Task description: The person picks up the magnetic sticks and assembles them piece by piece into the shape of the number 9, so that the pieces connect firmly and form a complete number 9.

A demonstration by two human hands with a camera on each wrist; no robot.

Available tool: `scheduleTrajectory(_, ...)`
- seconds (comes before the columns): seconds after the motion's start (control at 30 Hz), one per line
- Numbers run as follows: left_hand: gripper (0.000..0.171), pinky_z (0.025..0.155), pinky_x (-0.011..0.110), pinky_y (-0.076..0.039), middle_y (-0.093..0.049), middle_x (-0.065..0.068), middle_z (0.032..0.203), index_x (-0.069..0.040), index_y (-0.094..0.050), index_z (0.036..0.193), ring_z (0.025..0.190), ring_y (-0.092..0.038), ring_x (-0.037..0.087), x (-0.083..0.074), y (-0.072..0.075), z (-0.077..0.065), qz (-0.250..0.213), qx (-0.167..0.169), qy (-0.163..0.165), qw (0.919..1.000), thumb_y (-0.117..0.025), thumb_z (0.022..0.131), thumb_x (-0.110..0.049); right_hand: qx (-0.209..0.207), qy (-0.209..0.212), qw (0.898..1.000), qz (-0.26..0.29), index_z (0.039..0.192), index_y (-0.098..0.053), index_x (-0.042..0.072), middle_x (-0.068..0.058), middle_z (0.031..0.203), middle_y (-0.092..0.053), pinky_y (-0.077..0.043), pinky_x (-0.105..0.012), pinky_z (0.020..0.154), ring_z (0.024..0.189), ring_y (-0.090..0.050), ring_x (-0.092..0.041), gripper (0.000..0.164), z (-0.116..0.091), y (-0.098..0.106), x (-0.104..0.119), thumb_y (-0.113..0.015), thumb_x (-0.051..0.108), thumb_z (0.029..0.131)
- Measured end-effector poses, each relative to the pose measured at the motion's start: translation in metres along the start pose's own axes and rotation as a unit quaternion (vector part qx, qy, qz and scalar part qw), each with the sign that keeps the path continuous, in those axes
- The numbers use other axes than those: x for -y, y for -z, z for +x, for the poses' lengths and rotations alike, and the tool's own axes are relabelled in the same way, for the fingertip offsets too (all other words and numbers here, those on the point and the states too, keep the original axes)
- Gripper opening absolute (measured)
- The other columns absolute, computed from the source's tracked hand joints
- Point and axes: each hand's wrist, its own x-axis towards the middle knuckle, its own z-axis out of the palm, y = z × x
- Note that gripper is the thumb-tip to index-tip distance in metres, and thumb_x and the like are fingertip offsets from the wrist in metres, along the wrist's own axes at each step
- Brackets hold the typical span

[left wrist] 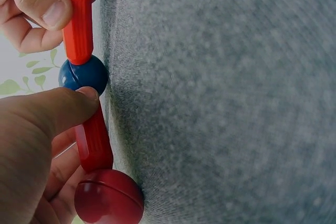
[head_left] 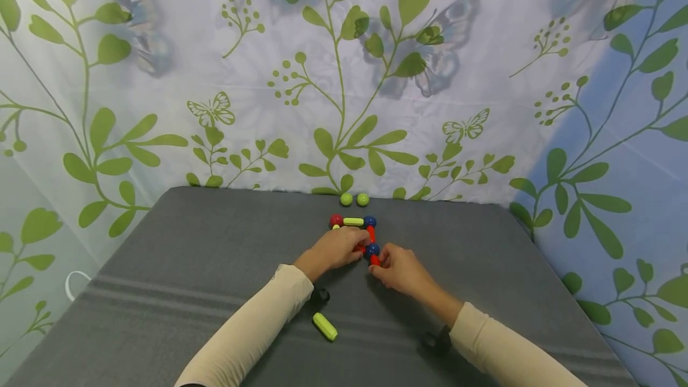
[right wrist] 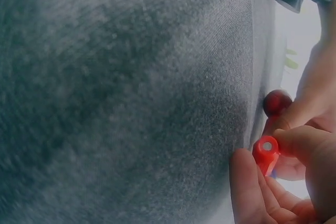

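A small frame of balls and rods lies on the grey table, partly hidden by my left hand (head_left: 338,248). Its far side shows a red ball (head_left: 336,220), a yellow-green rod (head_left: 353,221) and a blue ball (head_left: 369,221); a red rod (head_left: 371,234) runs to a nearer blue ball (head_left: 372,250). My left hand grips the frame where this ball meets a dark red rod (left wrist: 95,140), its thumb across the joint. That rod ends at another red ball (left wrist: 108,198). My right hand (head_left: 400,267) pinches a bright red rod (left wrist: 79,22), its far end against the nearer blue ball.
Two light green balls (head_left: 346,199) (head_left: 362,199) sit at the table's back edge, side by side. A loose yellow-green rod (head_left: 325,326) lies near me, between my forearms. Behind the grey table (head_left: 215,243) hangs a curtain (head_left: 344,76) printed with leaves and butterflies.
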Motion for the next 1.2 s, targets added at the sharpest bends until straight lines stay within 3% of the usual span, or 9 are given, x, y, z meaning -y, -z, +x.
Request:
scheduleTrajectory(0.7,0.019,0.082,0.027,-0.050,-0.064,-0.002,0.096,-0.014,-0.065,0.106,0.086,-0.058,0.012,0.003,-0.003,0.000,-0.010,-0.009,-0.011,0.9998,-0.077,0.091,-0.012,0.005,-0.001,1.000,0.006,0.090,-0.057,0.007,0.003,0.068,-0.064,-0.052,-0.032,0.051,0.055,-0.062,-0.014,0.027,0.001,-0.004,-0.001,-0.082,0.018,0.087)
scheduleTrajectory(0.83,0.018,0.083,0.026,-0.050,-0.064,-0.003,0.097,-0.015,-0.065,0.105,0.087,-0.058,0.012,0.004,-0.003,0.000,-0.008,-0.003,-0.010,0.9999,-0.077,0.091,-0.013,0.009,0.007,1.000,-0.018,0.087,-0.059,0.010,0.004,0.065,-0.063,-0.049,-0.031,0.050,0.054,-0.059,-0.013,0.027,0.005,0.000,-0.002,-0.081,0.025,0.088)
scheduleTrajectory(1.03,0.019,0.085,0.026,-0.051,-0.067,-0.002,0.103,-0.015,-0.067,0.109,0.093,-0.061,0.011,0.005,0.001,-0.003,-0.003,0.005,-0.003,1.0000,-0.076,0.092,-0.013,0.002,0.074,0.989,-0.132,0.089,-0.064,0.015,0.006,0.072,-0.062,-0.046,-0.033,0.056,0.059,-0.056,-0.012,0.020,0.040,0.030,0.006,-0.073,0.032,0.095)
scheduleTrajectory(1.2,0.025,0.086,0.025,-0.050,-0.067,-0.002,0.108,-0.015,-0.068,0.114,0.097,-0.062,0.011,0.002,0.000,-0.005,0.019,0.009,-0.009,0.9997,-0.077,0.091,-0.012,0.015,0.155,0.974,-0.164,0.108,-0.065,0.005,-0.008,0.097,-0.068,-0.053,-0.042,0.075,0.083,-0.065,-0.022,0.020,0.088,0.054,0.009,-0.069,0.020,0.097)
